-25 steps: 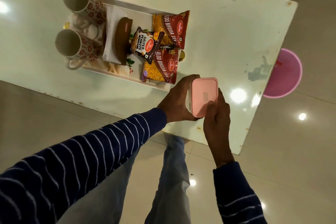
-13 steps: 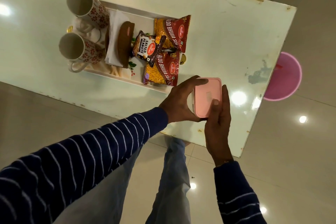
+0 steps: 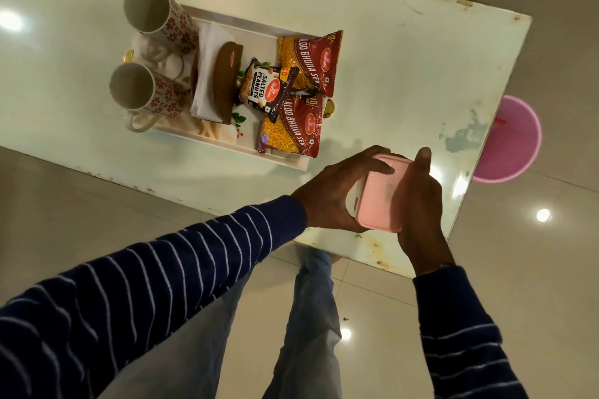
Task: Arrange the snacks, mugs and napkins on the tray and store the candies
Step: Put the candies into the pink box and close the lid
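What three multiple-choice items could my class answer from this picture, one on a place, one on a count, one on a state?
1. Where does the salted peanuts packet lie?
A. On the tray, overlapping the sev packets
B. On the floor
C. Inside a mug

2. How many patterned mugs stand on the tray?
A. One
B. Two
C. Four

3. What is the state of the pink-lidded box?
A. Lying open on the tray
B. Lid on, held between both hands
C. Standing alone on the table

Answers
1: A, its edges lie over the two aloo bhujia sev packets on the tray.
2: B, one mug stands at the tray's far corner and another mug nearer.
3: B, the left hand grips one side, the right hand the other, and the pink lid covers the top.
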`<state>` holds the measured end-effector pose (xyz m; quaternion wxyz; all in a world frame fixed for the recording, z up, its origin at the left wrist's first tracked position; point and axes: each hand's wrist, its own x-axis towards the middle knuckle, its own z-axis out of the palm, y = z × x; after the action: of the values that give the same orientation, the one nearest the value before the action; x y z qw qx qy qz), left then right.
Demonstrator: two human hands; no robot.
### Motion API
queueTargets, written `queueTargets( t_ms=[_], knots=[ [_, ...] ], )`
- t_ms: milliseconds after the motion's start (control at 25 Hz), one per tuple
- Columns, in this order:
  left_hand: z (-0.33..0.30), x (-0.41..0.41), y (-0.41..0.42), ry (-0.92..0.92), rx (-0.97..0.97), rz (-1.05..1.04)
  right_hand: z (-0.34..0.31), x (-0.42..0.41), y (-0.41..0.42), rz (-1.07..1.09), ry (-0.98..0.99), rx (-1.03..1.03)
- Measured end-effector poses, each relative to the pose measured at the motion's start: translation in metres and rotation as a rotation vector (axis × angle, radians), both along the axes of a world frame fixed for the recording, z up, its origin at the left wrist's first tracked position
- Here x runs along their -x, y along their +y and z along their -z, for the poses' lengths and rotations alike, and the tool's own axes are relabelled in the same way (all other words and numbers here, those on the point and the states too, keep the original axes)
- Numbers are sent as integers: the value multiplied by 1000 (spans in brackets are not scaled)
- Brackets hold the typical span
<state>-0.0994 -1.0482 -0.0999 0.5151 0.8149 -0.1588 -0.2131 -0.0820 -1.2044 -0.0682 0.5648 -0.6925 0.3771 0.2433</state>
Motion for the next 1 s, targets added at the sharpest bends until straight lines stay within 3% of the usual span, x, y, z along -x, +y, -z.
queueTargets(
  t_ms=[120, 480, 680, 1000],
  knots=[
    [-2, -2, -1, 2, 0, -15, 4, -4, 4, -7, -90, 70],
    [12, -17, -5, 38, -34, -5, 10, -23, -1, 39, -64, -26],
    [18, -34, 1, 55, -88, -306, 18, -44, -2, -27, -177, -170],
    [30, -27, -9, 88, -285, -407, 51, -54, 2, -304, -171, 93]
  ],
)
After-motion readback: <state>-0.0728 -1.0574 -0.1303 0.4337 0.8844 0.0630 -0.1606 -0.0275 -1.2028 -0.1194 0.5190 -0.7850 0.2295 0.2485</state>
